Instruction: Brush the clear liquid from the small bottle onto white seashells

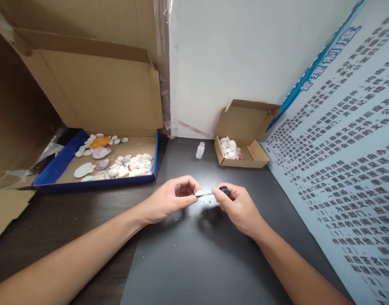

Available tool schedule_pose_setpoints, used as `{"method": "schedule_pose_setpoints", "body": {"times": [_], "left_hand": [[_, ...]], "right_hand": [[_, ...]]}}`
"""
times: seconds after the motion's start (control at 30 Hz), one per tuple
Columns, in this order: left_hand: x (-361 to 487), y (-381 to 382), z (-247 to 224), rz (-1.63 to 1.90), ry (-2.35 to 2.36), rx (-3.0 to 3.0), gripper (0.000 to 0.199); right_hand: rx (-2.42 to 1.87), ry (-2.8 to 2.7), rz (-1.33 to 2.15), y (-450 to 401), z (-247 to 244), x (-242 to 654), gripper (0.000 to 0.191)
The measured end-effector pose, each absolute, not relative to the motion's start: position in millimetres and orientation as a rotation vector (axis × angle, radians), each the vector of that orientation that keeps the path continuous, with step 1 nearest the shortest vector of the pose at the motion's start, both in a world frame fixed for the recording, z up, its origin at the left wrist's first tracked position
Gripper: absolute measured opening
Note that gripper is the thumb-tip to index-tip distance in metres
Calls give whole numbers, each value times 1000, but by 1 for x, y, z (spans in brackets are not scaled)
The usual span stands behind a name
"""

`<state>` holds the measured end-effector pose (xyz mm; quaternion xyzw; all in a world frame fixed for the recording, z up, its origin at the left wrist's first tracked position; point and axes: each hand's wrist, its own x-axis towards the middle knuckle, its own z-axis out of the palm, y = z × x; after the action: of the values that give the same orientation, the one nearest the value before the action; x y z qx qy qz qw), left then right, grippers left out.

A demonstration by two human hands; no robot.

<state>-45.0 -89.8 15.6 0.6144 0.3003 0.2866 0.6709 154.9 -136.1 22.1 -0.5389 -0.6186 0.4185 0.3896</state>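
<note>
Between the thumb and fingers of my left hand (pixel 178 195) is a small whitish shell (pixel 199 193), mostly covered by the fingertips. My right hand (pixel 237 205) grips a brush applicator by its black cap (pixel 224 190). The thin stem (pixel 207 194) points left, and its tip meets the shell or lies right against it. Beyond both hands, a small uncapped bottle (pixel 200 151) with whitish contents stands upright on the dark grey mat (pixel 172 262).
On the left, a blue-rimmed cardboard box (pixel 95 185) with raised lid holds many shells (pixel 134 165) and an orange piece (pixel 101 142). A smaller open box (pixel 245 162) with shells stands back right. A printed board (pixel 340 127) borders the right side.
</note>
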Motion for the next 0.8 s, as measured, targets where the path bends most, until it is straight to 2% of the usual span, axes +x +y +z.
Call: {"method": "schedule_pose_setpoints", "body": {"times": [0.8], "left_hand": [[-43, -92, 12, 660, 705, 1395, 21]], "right_hand": [[-1372, -1538, 1055, -135, 20, 157, 51]]}}
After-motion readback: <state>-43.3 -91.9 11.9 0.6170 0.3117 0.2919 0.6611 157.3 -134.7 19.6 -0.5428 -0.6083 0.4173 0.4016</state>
